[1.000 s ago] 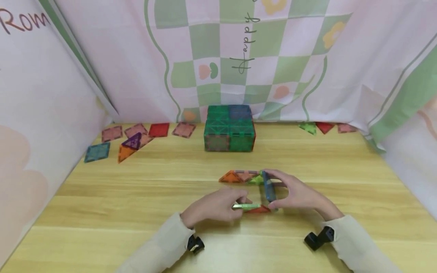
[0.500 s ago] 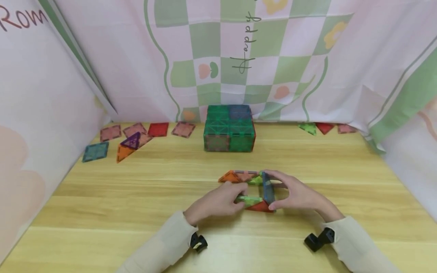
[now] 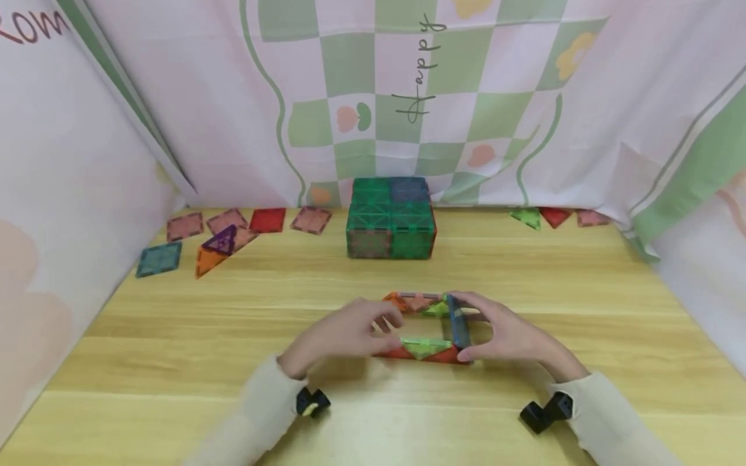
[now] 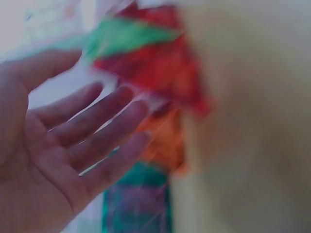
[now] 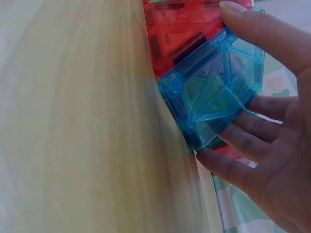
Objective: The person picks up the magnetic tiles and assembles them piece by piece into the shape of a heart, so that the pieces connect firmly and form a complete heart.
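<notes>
A low frame of see-through magnetic tiles stands on the table. Its front row has a light green triangle (image 3: 427,349) between red triangles (image 3: 449,355); its back row shows an orange triangle (image 3: 397,301), a pink one and a green one (image 3: 437,309). Across the right end stands a blue tile (image 3: 458,323). My right hand (image 3: 511,329) holds this blue tile at its edges between thumb and fingers, as the right wrist view confirms. At the frame's left end, my left hand (image 3: 344,331) is held with fingers spread and loose; the left wrist view shows nothing in them.
Behind the frame stands a box of mostly green tiles (image 3: 392,220). Flat tiles lie at the back left, among them a teal square (image 3: 158,259), a red square (image 3: 268,221) and a purple triangle (image 3: 221,240). A green triangle (image 3: 527,218) lies at the back right.
My left hand has lowered the green triangle into the front row between the red ones, let go and drawn back left. The right hand has stayed at the blue tile.
</notes>
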A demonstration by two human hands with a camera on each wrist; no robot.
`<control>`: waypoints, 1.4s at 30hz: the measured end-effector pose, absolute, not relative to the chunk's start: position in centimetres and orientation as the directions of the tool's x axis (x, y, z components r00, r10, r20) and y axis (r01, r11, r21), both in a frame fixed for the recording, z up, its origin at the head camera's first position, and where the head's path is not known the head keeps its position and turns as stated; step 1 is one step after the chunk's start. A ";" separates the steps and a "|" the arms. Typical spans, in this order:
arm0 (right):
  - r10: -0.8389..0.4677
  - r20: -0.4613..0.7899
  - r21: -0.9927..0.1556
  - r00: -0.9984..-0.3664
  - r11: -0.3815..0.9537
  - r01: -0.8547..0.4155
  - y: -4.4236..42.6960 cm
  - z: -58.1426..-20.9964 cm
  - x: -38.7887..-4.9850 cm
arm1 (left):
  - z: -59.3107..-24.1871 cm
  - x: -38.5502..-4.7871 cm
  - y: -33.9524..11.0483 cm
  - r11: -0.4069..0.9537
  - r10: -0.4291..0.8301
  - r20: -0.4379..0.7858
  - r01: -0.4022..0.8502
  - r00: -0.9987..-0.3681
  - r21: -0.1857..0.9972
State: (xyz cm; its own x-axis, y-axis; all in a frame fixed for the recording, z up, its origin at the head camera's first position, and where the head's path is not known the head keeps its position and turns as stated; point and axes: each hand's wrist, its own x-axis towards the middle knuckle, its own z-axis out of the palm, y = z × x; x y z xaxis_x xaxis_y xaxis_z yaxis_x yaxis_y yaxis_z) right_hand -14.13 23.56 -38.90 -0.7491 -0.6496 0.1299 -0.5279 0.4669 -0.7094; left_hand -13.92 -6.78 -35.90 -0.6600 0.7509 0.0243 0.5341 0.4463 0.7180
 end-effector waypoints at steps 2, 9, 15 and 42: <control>-0.653 0.146 -0.701 -0.743 0.462 -0.544 23.6 -38.9 -14.1 | -35.0 -14.8 -8.4 0.446 0.727 0.040 0.515 -0.686 0.732; -0.660 0.171 -0.671 -0.732 0.466 -0.577 23.5 -39.0 -13.8 | -34.0 -20.8 -13.3 0.621 0.415 0.213 0.446 -0.885 0.645; -0.668 0.171 -0.691 -0.724 0.443 -0.571 23.3 -39.0 -13.6 | -35.6 -26.7 -14.9 0.761 0.166 0.201 0.255 -0.965 0.596; -0.637 0.116 -0.694 -0.762 0.496 -0.521 23.3 -38.7 -13.6 | -36.8 -31.8 -14.0 0.878 0.067 -0.130 -0.003 -0.989 0.479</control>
